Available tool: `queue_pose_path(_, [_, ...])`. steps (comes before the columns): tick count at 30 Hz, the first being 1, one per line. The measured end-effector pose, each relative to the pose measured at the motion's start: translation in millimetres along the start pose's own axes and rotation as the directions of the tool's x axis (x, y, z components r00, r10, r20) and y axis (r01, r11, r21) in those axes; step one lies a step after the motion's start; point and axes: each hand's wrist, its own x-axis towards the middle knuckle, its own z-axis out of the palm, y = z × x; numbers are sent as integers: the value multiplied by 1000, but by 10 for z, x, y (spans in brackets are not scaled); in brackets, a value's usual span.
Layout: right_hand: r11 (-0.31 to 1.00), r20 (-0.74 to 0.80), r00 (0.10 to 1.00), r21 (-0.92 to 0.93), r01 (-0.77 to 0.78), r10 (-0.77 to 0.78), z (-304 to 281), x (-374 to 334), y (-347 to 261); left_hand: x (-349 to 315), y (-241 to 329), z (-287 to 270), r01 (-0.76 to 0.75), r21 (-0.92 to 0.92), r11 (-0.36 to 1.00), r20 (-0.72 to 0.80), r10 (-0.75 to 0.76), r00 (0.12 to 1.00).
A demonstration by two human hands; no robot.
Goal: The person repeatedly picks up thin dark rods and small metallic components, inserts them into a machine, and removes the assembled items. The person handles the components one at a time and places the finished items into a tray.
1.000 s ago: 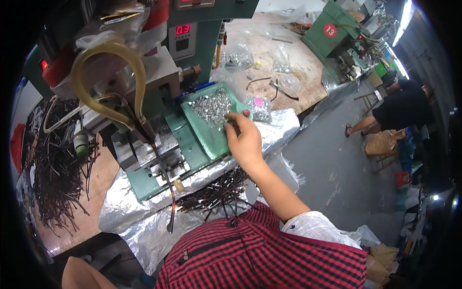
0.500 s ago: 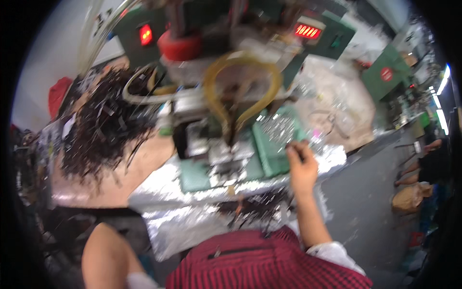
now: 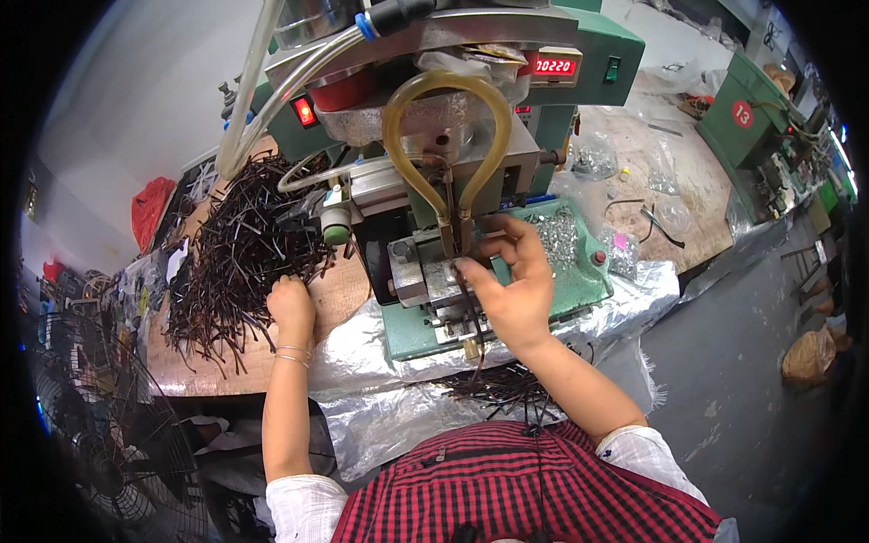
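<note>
My right hand (image 3: 523,294) is at the clamp (image 3: 412,276) of a green bench machine, below a loop of yellowish tube (image 3: 501,109). Its thumb and curled forefinger close at the upper end of a thin dark eyeglass temple (image 3: 472,317), which hangs down over the front of the clamp. The exact contact is partly hidden by the fingers. At the near right edge of a large heap of dark eyeglass temples (image 3: 240,244), my left hand (image 3: 291,309) rests with its fingers drawn together. What those fingers hold, if anything, does not show.
Right of the clamp, a green tray (image 3: 593,294) holds small shiny metal pieces (image 3: 554,235). More temples (image 3: 502,385) lie on silver sheeting (image 3: 362,412) before me. Clear bags (image 3: 665,172) lie on the right tabletop. A black fan (image 3: 109,434) stands at lower left.
My right hand has moved left from the tray of metal pieces to the clamp. My left hand, out of sight before, has come to the heap of temples. The view is sharper now.
</note>
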Motion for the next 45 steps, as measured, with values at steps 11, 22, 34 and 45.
queue_pose_path(11, [981,186,977,-181,-72,106,-562,-48,-298,-290,-245,-451,155,-553,819,-7,-191,982])
queue_pose_path(22, [430,17,996,-901,53,-88,-1193,-210,583,-693,547,-1769,-239,-737,632,-431,-167,886])
queue_pose_path(34, [629,-151,988,-771,-97,-33,-1206,-239,692,-326,316,-598,-170,-318,933,-45,164,985])
queue_pose_path(45, [792,-51,989,-594,-141,138,-981,48,724,-139,256,-409,-68,-347,935,47,90,995])
